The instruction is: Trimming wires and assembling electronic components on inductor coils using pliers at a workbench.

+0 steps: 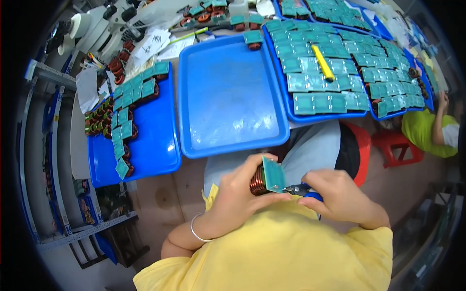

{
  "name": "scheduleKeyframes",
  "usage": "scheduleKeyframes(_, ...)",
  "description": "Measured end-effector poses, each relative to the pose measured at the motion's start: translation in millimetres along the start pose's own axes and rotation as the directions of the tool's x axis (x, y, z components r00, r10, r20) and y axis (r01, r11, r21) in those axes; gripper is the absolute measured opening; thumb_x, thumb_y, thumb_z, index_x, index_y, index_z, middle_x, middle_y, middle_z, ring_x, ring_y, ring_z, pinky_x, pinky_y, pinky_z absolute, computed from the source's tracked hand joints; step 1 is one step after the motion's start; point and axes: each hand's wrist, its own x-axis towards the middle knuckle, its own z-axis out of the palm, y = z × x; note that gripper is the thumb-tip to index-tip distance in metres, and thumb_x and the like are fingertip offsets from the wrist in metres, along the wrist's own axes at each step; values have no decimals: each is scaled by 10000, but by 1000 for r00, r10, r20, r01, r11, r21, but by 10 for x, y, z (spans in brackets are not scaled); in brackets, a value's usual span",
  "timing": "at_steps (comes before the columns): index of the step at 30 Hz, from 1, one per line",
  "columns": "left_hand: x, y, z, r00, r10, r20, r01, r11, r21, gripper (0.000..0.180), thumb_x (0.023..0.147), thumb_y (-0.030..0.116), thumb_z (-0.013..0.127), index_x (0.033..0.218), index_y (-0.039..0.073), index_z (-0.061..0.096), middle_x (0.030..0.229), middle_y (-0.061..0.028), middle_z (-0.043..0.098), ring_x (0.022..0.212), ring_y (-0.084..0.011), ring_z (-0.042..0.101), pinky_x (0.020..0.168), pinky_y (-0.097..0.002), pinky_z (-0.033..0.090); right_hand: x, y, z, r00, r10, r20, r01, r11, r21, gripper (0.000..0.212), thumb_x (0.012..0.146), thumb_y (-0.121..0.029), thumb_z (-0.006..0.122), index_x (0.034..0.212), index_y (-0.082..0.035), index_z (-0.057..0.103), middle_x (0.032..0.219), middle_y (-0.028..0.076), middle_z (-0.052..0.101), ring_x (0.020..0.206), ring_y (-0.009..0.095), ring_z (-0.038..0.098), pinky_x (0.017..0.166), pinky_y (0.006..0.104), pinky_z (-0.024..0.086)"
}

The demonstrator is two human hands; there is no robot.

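Observation:
Over my lap, my left hand (238,186) grips a copper-wound coil (257,182) with a square green board (274,174) fixed to one side. The board faces right, standing nearly on edge. My right hand (335,193) is closed round the blue handles of a pair of cutting pliers (296,189). Their dark jaws touch or nearly touch the lower edge of the board; whether they bite on a wire lead I cannot tell.
Ahead lies a blue tray (228,151) with one boarded coil (253,40) at its far corner. The left tray (158,140) carries several more coils. Rows of boards fill the right tray (315,117), a yellow-handled tool (323,63) on top. A person (432,131) sits far right.

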Motion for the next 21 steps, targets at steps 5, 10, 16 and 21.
scheduleKeyframes(5,-45,-1030,574,985,-154,82,149,986,71,443,684,369,753,858,6,569,679,-153,590,551,-220,574,529,-334,459,-166,621,652,939,272,211,-325,902,284,365,902,-359,478,820,-8,535,647,143,560,555,255,540,550,351,438)
scheduleKeyframes(10,-51,-1681,720,665,-542,514,634,774,-3,415,776,455,652,627,83,547,548,7,505,459,-61,435,412,-224,335,-161,1191,1398,712,382,588,-689,541,483,498,928,-472,364,704,-45,492,526,14,446,426,124,413,413,280,341)
scheduleKeyframes(16,-72,-2100,699,655,-581,483,575,798,181,602,683,682,587,550,95,576,525,-13,521,502,-139,475,487,-301,369,6,1330,1553,679,325,658,-708,524,473,557,906,-551,338,692,-69,517,534,-17,436,470,85,413,456,238,358)
scheduleKeyframes(21,-69,-2330,725,610,-633,476,635,750,183,624,639,711,600,525,99,566,510,-16,518,479,-147,479,471,-297,354,65,1401,1635,646,364,671,-729,556,400,565,907,-549,335,705,-66,547,550,-7,473,485,92,432,473,251,364)
